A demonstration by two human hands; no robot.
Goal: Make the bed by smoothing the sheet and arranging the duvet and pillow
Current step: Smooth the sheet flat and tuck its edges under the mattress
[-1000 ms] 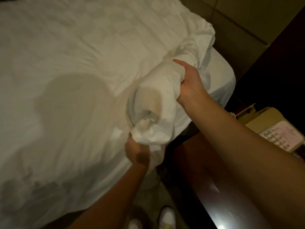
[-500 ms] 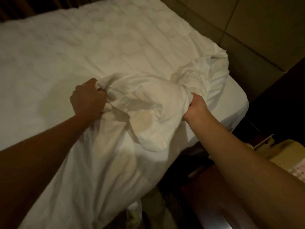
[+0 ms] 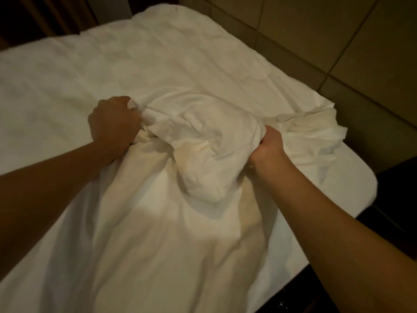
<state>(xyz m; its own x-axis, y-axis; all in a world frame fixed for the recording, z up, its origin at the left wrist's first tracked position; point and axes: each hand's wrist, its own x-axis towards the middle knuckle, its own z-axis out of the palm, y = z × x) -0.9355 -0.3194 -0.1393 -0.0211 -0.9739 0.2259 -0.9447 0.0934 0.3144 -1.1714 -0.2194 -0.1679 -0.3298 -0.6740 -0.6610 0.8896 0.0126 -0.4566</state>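
Here I see both hands sunk into the white duvet (image 3: 203, 141), which lies bunched near the right corner of the bed and trails down toward me over the near edge. The left hand (image 3: 112, 125) is a fist, its fingers curled tight round a gather of fabric at the bundle's left side. The right hand (image 3: 268, 145) clutches the bundle's right side, its fingertips hidden in the folds. A crumpled flap spreads beyond that hand. Underneath, the sheet (image 3: 67, 86) lies flat and lightly creased. Padded wall panels (image 3: 338, 41) stand behind the bed.
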